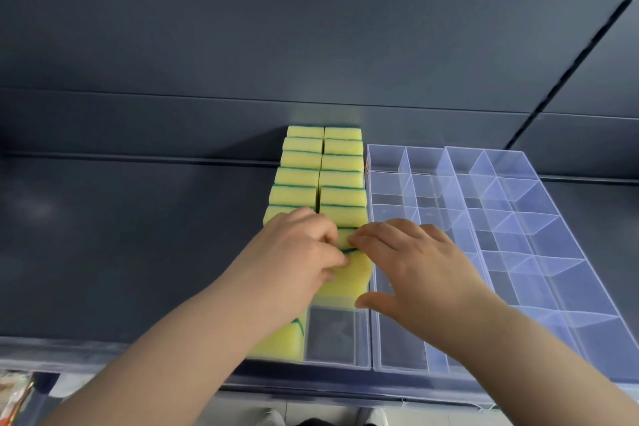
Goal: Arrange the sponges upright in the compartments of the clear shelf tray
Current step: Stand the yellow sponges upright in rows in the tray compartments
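Shelf edge (103, 353) nearest, dark blue, carrying a clear tray (363, 361) whose front right compartment is bare. Left hand (294, 252) and right hand (415, 263) meet over a yellow sponge (352, 275) behind it, the left grip pinching its top, right fingertips touching it with the thumb spread. Beyond, upright sponges (325, 162) fill two columns. Empty trays (518, 218) sit just right.

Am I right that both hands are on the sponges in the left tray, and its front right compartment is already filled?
Not quite. The head view shows the front right compartment empty. Both the left hand and right hand are on the sponges in the left tray.
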### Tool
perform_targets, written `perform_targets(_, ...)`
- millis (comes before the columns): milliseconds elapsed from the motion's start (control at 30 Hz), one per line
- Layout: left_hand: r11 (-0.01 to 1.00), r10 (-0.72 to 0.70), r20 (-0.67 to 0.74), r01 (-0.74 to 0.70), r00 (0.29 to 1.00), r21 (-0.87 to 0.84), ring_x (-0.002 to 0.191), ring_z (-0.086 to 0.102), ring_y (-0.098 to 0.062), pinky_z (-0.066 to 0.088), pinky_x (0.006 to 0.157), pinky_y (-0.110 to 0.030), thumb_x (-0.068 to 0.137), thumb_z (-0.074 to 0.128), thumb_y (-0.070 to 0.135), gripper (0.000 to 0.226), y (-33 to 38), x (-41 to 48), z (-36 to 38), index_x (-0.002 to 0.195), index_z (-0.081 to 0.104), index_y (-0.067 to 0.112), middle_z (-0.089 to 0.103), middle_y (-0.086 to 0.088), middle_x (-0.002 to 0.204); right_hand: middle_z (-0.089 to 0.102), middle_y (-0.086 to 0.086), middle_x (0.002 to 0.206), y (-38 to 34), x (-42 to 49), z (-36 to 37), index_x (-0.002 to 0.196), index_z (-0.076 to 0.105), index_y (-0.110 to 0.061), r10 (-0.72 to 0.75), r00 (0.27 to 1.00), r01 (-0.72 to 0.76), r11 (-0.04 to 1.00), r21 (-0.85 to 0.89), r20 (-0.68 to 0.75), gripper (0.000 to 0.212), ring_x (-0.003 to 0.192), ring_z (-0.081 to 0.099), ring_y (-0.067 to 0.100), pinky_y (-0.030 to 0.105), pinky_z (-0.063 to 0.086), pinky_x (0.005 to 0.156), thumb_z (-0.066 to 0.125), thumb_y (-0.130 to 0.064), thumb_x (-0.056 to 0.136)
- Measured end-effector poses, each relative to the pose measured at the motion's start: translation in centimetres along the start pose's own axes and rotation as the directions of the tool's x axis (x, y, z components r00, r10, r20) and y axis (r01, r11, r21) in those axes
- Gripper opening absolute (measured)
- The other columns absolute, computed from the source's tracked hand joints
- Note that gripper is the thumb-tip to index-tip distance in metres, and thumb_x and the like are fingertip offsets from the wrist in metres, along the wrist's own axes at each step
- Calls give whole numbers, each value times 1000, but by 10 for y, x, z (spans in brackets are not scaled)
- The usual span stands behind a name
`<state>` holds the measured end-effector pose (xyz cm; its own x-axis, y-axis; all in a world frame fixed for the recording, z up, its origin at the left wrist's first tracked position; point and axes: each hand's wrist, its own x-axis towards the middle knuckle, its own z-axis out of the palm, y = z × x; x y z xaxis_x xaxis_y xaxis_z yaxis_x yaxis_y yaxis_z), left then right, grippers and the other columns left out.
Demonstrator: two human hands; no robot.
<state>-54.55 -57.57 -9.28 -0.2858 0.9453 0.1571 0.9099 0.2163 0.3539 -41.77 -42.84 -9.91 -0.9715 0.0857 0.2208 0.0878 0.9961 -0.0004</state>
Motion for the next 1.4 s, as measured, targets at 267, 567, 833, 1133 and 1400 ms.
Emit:
perform_targets(267,949,-300,-264,259,917,-180,99,48,4,36,86,-13,83,51,52,39,-13,-27,-4,105,71,26,58,20,103,60,-3,124,-18,-20,13,117,61,-22,-33,992,36,999,26,-123,49,112,58,20,37,48,89,45,-46,79)
perform_targets(567,957,-291,-351,269,890,-111,103,47,-4,42,83,-26,81,68,31,22,-9,-26,18,100,74,20,62,8,105,61,-3,123,-25,-14,12,116,63,-21,1,995,2,1000,26,-98,50,114,57,22,45,49,90,39,-48,82)
perform_targets(833,955,-241,-340,285,909,85,92,57,-9,53,64,-28,85,52,39,29,7,-26,0,100,73,24,65,12,98,57,-4,128,-4,-13,-1,123,55,-22,53,991,-23,972,235,-119,54,112,55,17,34,46,88,24,-55,93)
perform_targets(1133,917,-181,-414,305,892,258,88,62,-18,53,65,-34,88,49,33,34,53,-25,-1,111,68,16,66,3,101,53,4,132,7,-17,-9,127,53,-19,115,984,-70,950,304,-133,56,115,55,26,40,47,88,31,-54,89)
perform_targets(1400,931,-138,-318,232,938,281,81,64,-15,53,58,-31,85,42,35,39,75,-80,0,109,69,18,67,7,95,56,0,130,-52,-69,-19,125,54,-23,230,969,-196,936,293,-86,53,113,57,22,38,50,84,32,-54,88)
